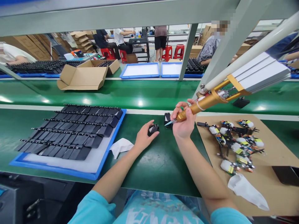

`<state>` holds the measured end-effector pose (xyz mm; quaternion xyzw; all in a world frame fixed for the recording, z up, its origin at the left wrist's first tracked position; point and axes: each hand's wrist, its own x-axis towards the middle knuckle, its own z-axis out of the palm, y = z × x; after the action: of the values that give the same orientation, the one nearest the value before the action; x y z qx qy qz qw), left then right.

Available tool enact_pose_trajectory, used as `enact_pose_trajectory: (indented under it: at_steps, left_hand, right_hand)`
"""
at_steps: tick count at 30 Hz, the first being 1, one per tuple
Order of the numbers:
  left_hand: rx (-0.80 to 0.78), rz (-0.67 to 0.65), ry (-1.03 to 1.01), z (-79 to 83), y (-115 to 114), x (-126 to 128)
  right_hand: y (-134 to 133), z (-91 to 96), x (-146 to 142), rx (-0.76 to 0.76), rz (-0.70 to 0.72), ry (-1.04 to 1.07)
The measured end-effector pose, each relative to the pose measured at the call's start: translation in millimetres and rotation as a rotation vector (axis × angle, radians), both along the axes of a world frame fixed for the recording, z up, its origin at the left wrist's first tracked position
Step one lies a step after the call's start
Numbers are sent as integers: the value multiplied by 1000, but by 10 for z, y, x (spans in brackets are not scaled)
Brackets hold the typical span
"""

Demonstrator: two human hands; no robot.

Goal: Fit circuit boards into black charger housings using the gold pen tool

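Note:
My left hand (145, 137) is closed around a small black plastic housing (153, 129), held just above the green work surface (163, 168). In my right hand (185, 123) is a gold glue dispensing gun (198, 107), gripped near its front end. Its pale blue nozzle (170, 122) points left, toward the housing, with a gap between them. Behind the nozzle a second black housing (167, 118) stands on the surface, partly hidden by my right hand. To the left, a blue-rimmed tray (99, 169) carries rows of similar black housings (70, 130).
A white cloth (121, 147) lies beside the tray. On the right, a cardboard sheet (210, 140) holds several small circuit assemblies (240, 144), another cloth (247, 191) and a dark phone-like object (286, 175). An open carton (81, 77) sits on the green belt (144, 93) behind. Co-workers are beyond.

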<state>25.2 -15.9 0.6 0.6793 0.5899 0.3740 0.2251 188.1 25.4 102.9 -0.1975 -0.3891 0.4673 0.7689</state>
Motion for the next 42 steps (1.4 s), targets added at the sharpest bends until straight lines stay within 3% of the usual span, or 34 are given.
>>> enact_pose_trajectory:
  at_steps: [3, 6, 9, 12, 16, 19, 23, 31, 42]
  left_hand:
    - [-20, -26, -144, -42, 51, -28]
    - [-89, -79, -415, -116, 128, -97]
    - [-151, -34, -552, -169, 174, -132]
    - [-123, 7, -390, -151, 140, -129]
    - [16, -106, 85, -92, 49, -102]
    - [-10, -108, 247, -80, 32, -66]
    - [-86, -56, 92, 2, 5, -15]
    - [67, 10, 1, 301, -170, 53]
    - [163, -4, 73, 360, -222, 70]
  right_hand:
    - [9, -1, 0, 8, 1, 6]
    - [17, -7, 4, 28, 8, 17]
    - [17, -12, 6, 31, 3, 12]
    - [5, -9, -2, 23, 7, 5]
    - [-18, 2, -23, 12, 24, 2]
    - [-33, 5, -39, 13, 44, 5]
    - [-52, -2, -60, 31, 98, 34]
    - [-109, -2, -98, 64, 136, 54]
    - [-128, 8, -102, 82, 137, 76]
